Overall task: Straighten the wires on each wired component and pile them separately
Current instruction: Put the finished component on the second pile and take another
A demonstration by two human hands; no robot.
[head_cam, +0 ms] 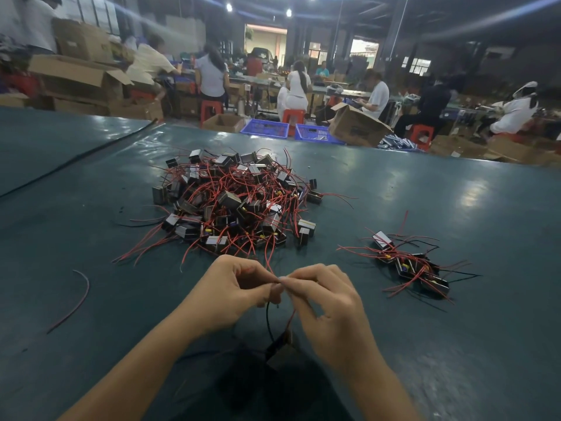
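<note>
A big tangled heap of small black box components with red and black wires (236,205) lies mid-table. A smaller pile of the same components (416,265) sits to the right. Near the front edge my left hand (233,293) and my right hand (331,305) meet fingertip to fingertip, both pinching a thin red wire (291,319). One component (280,344) dangles below them by its red and black wires, partly hidden behind my right hand.
The table is covered in dark green sheet (455,344). A loose red wire (76,302) lies at the left. A black cable (76,159) runs across the far left. Beyond the table edge stand cardboard boxes, blue crates (265,128) and seated people.
</note>
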